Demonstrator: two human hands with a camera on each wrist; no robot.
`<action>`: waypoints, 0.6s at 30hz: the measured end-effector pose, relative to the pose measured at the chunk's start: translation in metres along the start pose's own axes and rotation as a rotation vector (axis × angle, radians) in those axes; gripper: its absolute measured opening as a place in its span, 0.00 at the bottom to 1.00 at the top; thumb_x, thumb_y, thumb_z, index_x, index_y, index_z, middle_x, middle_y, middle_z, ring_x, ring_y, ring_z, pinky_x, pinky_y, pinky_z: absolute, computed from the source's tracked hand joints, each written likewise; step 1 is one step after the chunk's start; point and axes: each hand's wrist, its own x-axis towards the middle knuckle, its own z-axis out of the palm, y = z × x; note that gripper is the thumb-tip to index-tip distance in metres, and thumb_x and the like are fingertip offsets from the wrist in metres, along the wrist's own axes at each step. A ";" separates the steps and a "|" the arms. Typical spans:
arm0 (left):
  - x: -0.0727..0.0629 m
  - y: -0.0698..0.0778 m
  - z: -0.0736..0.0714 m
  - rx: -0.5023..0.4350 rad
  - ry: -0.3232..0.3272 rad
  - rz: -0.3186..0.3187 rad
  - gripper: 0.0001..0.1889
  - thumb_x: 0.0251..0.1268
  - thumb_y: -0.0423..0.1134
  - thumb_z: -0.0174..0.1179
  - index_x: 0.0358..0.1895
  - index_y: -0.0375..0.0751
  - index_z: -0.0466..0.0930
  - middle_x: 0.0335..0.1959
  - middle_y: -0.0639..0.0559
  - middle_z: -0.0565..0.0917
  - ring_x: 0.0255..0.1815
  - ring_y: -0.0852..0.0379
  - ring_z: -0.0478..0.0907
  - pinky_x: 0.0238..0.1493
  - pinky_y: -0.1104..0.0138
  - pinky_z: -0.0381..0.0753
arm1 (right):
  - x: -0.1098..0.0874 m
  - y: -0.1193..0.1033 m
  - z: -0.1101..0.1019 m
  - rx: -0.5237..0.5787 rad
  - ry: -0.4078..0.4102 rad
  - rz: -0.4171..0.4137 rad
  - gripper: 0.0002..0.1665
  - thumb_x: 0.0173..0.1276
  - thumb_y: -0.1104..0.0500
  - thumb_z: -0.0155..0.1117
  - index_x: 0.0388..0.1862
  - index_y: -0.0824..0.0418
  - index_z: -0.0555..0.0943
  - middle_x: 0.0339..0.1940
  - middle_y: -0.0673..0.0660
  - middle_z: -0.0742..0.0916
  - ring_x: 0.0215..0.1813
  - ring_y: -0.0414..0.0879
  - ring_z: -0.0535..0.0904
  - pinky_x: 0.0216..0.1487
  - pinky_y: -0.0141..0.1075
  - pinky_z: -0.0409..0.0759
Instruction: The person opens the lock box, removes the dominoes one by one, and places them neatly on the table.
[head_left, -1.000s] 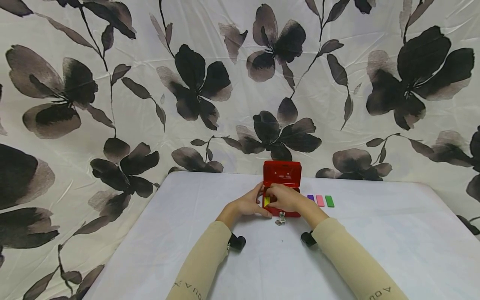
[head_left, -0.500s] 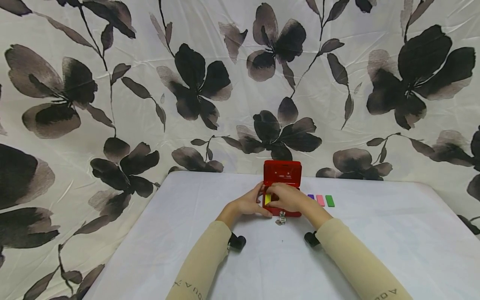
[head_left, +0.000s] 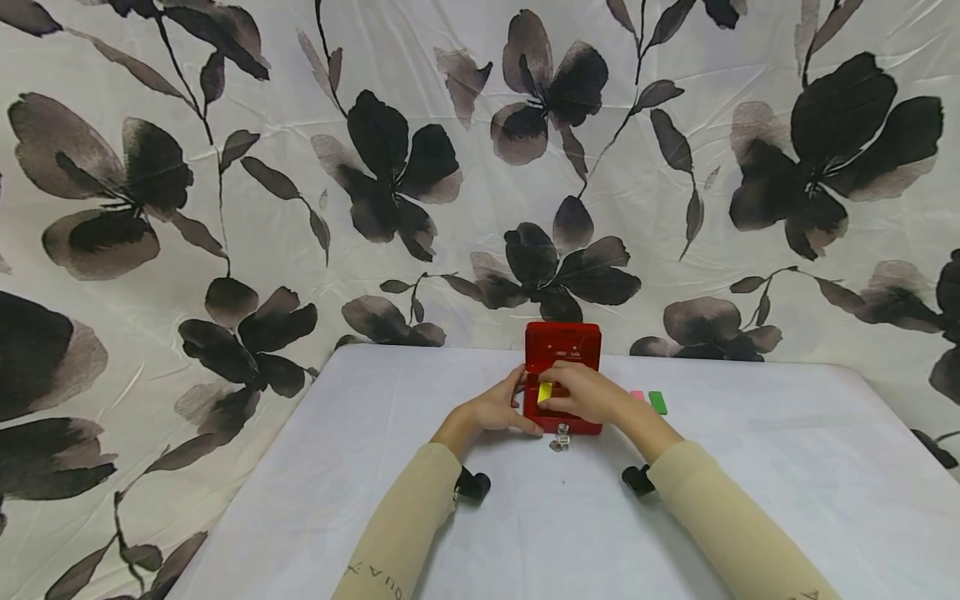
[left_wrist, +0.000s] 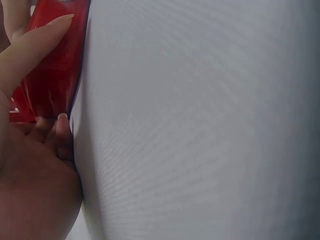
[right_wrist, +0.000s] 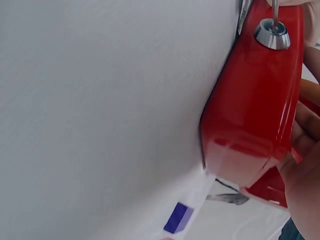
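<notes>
A red metal cash box stands with its lid raised, towards the back of the table. My left hand holds the box's left side, thumb along the front wall and the other fingers round the side. Over the box, my right hand pinches a small yellow block between thumb and fingers; part of the block is covered by them. On the front wall a round lock has a key in it, with more keys hanging below.
Right of the box, a pink block and a green block lie on the white tabletop. A purple block shows in the right wrist view; the right hand hides it in the head view. A floral cloth hangs behind.
My right hand has shifted right and slightly up, taking the yellow block from the box's left side towards its middle. It now hides the purple block. The left hand stays put.
</notes>
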 end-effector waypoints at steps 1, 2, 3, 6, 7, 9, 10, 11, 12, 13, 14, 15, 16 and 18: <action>0.000 0.000 0.000 0.002 0.001 0.002 0.63 0.50 0.40 0.81 0.84 0.51 0.42 0.80 0.51 0.61 0.77 0.52 0.60 0.74 0.53 0.67 | -0.001 0.000 -0.001 0.009 0.008 -0.004 0.26 0.70 0.51 0.72 0.62 0.61 0.82 0.56 0.57 0.86 0.59 0.52 0.81 0.66 0.52 0.78; 0.000 0.000 0.000 0.004 0.001 0.003 0.63 0.50 0.40 0.81 0.84 0.51 0.43 0.80 0.51 0.62 0.77 0.51 0.60 0.74 0.53 0.67 | -0.003 0.001 -0.002 0.019 0.014 -0.008 0.26 0.70 0.52 0.72 0.62 0.62 0.82 0.56 0.57 0.87 0.59 0.52 0.81 0.66 0.52 0.78; 0.000 0.000 0.000 0.006 0.001 0.003 0.63 0.50 0.40 0.81 0.84 0.51 0.42 0.80 0.51 0.62 0.77 0.51 0.60 0.74 0.53 0.67 | -0.004 0.001 -0.003 0.031 0.021 -0.011 0.26 0.69 0.52 0.72 0.62 0.62 0.82 0.56 0.58 0.87 0.59 0.53 0.81 0.66 0.52 0.78; 0.000 0.000 0.000 0.010 0.002 0.003 0.63 0.50 0.40 0.80 0.84 0.51 0.43 0.80 0.51 0.61 0.77 0.51 0.60 0.74 0.53 0.67 | -0.008 0.003 -0.007 0.058 0.042 -0.016 0.25 0.68 0.54 0.73 0.61 0.64 0.82 0.56 0.58 0.87 0.63 0.56 0.80 0.66 0.53 0.77; 0.000 0.000 0.000 0.012 0.003 0.001 0.63 0.50 0.40 0.81 0.84 0.51 0.42 0.80 0.52 0.61 0.78 0.51 0.60 0.74 0.54 0.67 | -0.010 0.004 -0.009 0.066 0.048 -0.016 0.25 0.68 0.54 0.74 0.60 0.64 0.82 0.56 0.59 0.87 0.63 0.56 0.79 0.66 0.53 0.78; -0.001 0.000 0.000 0.011 0.006 -0.002 0.63 0.50 0.40 0.81 0.84 0.51 0.42 0.80 0.52 0.61 0.78 0.52 0.59 0.74 0.54 0.68 | -0.012 0.005 -0.011 0.081 0.056 -0.011 0.25 0.67 0.54 0.74 0.59 0.64 0.82 0.54 0.58 0.87 0.61 0.56 0.80 0.64 0.52 0.79; -0.001 0.001 0.000 0.012 0.008 -0.003 0.64 0.49 0.40 0.81 0.84 0.52 0.42 0.80 0.52 0.61 0.78 0.52 0.60 0.74 0.54 0.68 | -0.013 0.006 -0.012 0.089 0.060 -0.008 0.25 0.67 0.54 0.74 0.59 0.64 0.82 0.53 0.57 0.87 0.60 0.56 0.80 0.63 0.51 0.81; -0.001 0.001 0.001 0.010 0.010 -0.002 0.64 0.49 0.40 0.81 0.84 0.52 0.42 0.80 0.52 0.61 0.78 0.52 0.60 0.74 0.54 0.68 | -0.015 0.007 -0.013 0.095 0.062 -0.004 0.26 0.67 0.53 0.74 0.59 0.64 0.82 0.52 0.57 0.87 0.57 0.54 0.81 0.61 0.49 0.82; -0.001 0.001 0.001 0.009 0.012 -0.002 0.64 0.49 0.41 0.81 0.84 0.52 0.42 0.80 0.52 0.61 0.78 0.52 0.60 0.74 0.55 0.68 | -0.016 0.008 -0.014 0.107 0.064 0.001 0.26 0.67 0.53 0.75 0.59 0.64 0.82 0.51 0.56 0.87 0.54 0.53 0.81 0.59 0.48 0.83; -0.002 0.001 0.001 0.010 0.013 -0.002 0.64 0.48 0.41 0.81 0.84 0.53 0.42 0.80 0.53 0.61 0.78 0.52 0.60 0.74 0.55 0.68 | -0.017 0.009 -0.015 0.116 0.065 0.007 0.26 0.67 0.52 0.75 0.58 0.64 0.82 0.49 0.55 0.87 0.50 0.51 0.80 0.56 0.45 0.84; -0.002 0.001 0.001 0.005 0.015 0.001 0.64 0.48 0.41 0.81 0.84 0.52 0.42 0.80 0.53 0.61 0.77 0.52 0.60 0.74 0.55 0.68 | -0.019 0.010 -0.016 0.121 0.067 0.012 0.26 0.67 0.52 0.74 0.58 0.65 0.82 0.47 0.54 0.87 0.48 0.50 0.80 0.53 0.43 0.85; -0.002 0.001 0.001 0.005 0.015 0.000 0.64 0.48 0.41 0.81 0.84 0.53 0.42 0.80 0.53 0.61 0.77 0.52 0.60 0.74 0.55 0.68 | -0.020 0.011 -0.017 0.126 0.069 0.016 0.25 0.67 0.52 0.74 0.58 0.65 0.82 0.46 0.54 0.87 0.46 0.49 0.79 0.51 0.41 0.84; -0.002 0.001 0.001 0.004 0.016 0.000 0.64 0.48 0.41 0.82 0.84 0.53 0.42 0.80 0.53 0.61 0.77 0.52 0.60 0.74 0.55 0.68 | -0.021 0.012 -0.017 0.129 0.072 0.021 0.26 0.67 0.52 0.74 0.58 0.65 0.82 0.45 0.53 0.87 0.45 0.48 0.78 0.49 0.40 0.84; -0.003 0.001 0.001 0.001 0.019 -0.007 0.65 0.48 0.42 0.82 0.84 0.54 0.42 0.80 0.54 0.61 0.77 0.52 0.60 0.74 0.56 0.68 | -0.024 0.015 -0.018 0.132 0.078 0.030 0.26 0.67 0.52 0.75 0.58 0.65 0.82 0.44 0.53 0.86 0.43 0.47 0.78 0.46 0.37 0.83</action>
